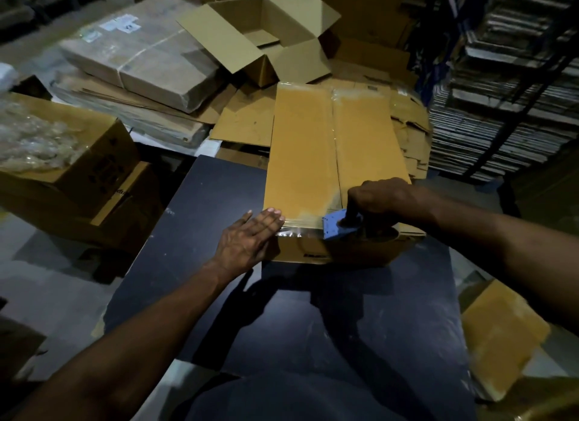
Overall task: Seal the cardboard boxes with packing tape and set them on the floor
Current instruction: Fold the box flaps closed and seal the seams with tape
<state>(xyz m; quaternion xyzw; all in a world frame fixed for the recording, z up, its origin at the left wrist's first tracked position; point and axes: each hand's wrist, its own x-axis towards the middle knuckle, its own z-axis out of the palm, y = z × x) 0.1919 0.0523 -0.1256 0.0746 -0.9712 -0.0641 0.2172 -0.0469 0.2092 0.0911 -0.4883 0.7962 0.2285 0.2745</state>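
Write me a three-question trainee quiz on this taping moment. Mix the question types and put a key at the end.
1. True or false: the right hand grips the blue tape dispenser at the near edge of the closed box.
2. The left hand is: A) lifting the box, B) lying flat against the box's near left corner on the tape, C) resting idle on the table.
3. Fill in: beyond the closed box stands an ____ box with its flaps up.

Key: 1 true; 2 B; 3 open.
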